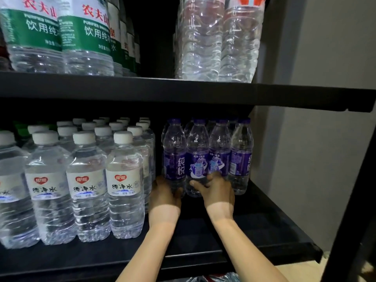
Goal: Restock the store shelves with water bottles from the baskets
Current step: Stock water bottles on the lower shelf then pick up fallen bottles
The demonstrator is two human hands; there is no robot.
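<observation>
Through the head camera we look into a dark shelving unit, both forearms reaching in over the bare front of the lower shelf [254,231]. The purple-labelled bottles [219,155] stand upright well back on it at the right end, four across the front with more caps behind them, packed side by side and touching. Our left hand [164,195] is wrapped round the base of the leftmost purple bottle [174,157], fingers curled behind it. Our right hand [218,190] is clamped low on the second purple bottle [197,159], thumb lying across its front, while its curled fingers also press the neighbour to the right. Just beside the left hand, almost against the knuckles, rises a block of white-capped bottles [125,180] with cream labels, several rows deep and filling the shelf's left side; it leaves little room on that flank. Overhead the upper shelf board [183,92] hangs not far above the purple caps. On it stand large green-labelled bottles [85,37] at the left and tall clear bottles [219,41] at the right, with a dark gap between. A black upright post [350,210] crosses the right edge before a grey wall [325,139]. At the bottom edge some crinkled clear plastic [213,278] shows, too little to identify.
</observation>
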